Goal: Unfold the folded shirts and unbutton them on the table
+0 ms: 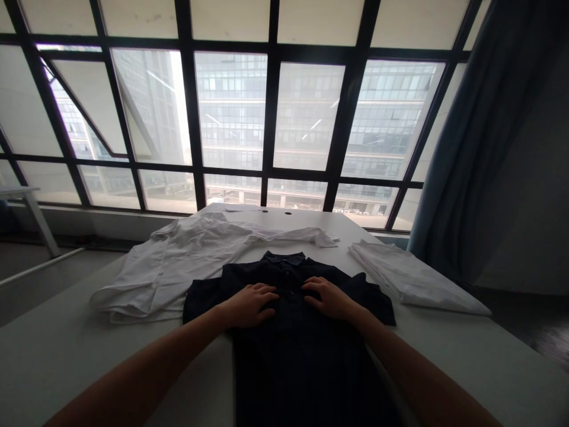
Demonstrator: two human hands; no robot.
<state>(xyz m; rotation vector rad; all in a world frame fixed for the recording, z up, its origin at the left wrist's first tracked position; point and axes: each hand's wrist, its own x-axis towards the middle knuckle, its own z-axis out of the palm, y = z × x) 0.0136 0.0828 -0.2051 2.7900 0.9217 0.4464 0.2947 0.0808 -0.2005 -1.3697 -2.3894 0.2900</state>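
Checking head view: I've got the dark polo shirt [297, 367] lying flat on the white table [66, 362], collar away from me.
Left hand [248, 305]: on the shirt's chest, fingers slightly apart, pinching nothing.
Right hand [331, 299]: same, across the placket.
Beside: white shirt [178, 267] rumpled left, folded white cloth [409, 276] right.
Risk: dragging palms could bunch the shirt.

A crumpled white shirt [178, 267] lies on the left of the white surface [57, 367], and a folded white cloth [409, 276] lies on the right. Behind them, a large dark-framed window [271, 172] looks out on a glass office building [231, 118]. A blue-grey curtain [444, 178] hangs at the right, and a small white table [26, 201] stands at the far left.
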